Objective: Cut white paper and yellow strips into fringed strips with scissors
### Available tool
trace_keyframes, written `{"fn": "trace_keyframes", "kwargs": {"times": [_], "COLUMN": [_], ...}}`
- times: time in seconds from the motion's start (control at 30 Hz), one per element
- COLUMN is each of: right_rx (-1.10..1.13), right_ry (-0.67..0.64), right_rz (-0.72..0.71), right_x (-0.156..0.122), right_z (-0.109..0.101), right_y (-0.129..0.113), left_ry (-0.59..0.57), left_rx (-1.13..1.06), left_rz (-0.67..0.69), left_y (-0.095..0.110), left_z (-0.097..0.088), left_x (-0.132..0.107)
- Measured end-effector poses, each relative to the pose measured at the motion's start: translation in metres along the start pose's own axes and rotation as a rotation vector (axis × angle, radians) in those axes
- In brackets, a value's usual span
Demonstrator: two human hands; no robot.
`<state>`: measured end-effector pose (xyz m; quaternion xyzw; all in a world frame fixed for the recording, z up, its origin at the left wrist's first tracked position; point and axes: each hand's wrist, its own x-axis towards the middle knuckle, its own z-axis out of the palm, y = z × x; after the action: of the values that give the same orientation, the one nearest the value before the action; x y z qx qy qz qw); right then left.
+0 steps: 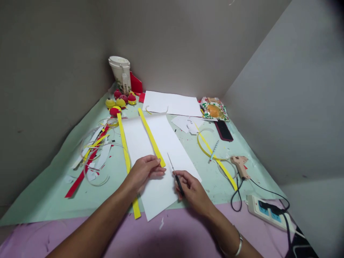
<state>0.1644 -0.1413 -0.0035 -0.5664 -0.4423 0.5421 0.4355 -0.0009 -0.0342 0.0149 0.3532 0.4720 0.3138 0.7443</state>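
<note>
My left hand [145, 171] lies on a white sheet of paper [156, 150], fingers together, pinching the near end of a yellow paper strip [152, 138] that runs away across the sheet. My right hand [192, 190] is closed on a thin black-handled pointed tool [174, 173], its metal tip resting on the sheet just right of the strip's end. A second yellow strip [126, 157] lies along the sheet's left edge and passes under my left forearm.
Paper scraps in red, yellow and white [94, 154] pile at left. Red and yellow balls [119, 102] and a cup [120, 73] sit at the back corner. Right side: glue gun [240, 165], power strip [266, 209], phone [223, 130], snack packet [214, 110], curled yellow strip [212, 152].
</note>
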Motion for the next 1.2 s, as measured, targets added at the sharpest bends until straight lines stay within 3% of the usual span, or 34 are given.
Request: {"fn": "trace_keyframes", "kwargs": {"times": [0.2, 0.4, 0.57, 0.8, 1.2], "right_rx": [-0.153, -0.472, -0.526, -0.453, -0.459], "right_ry": [0.215, 0.345, 0.347, 0.403, 0.394], "right_rz": [-0.087, -0.204, -0.299, -0.226, -0.307], "right_x": [0.001, 0.000, 0.004, 0.011, 0.014], "right_z": [-0.005, -0.007, -0.006, -0.006, 0.002], "right_y": [0.008, 0.004, 0.011, 0.013, 0.021], "left_ry": [0.066, 0.191, 0.202, 0.214, 0.232], "left_rx": [0.039, 0.211, 0.312, 0.402, 0.585], "left_rz": [0.053, 0.303, 0.442, 0.474, 0.494], "left_y": [0.000, -0.008, -0.007, -0.008, -0.004], "left_z": [0.003, -0.002, -0.005, -0.004, -0.013], "left_x": [-0.002, 0.002, 0.002, 0.002, 0.011]}}
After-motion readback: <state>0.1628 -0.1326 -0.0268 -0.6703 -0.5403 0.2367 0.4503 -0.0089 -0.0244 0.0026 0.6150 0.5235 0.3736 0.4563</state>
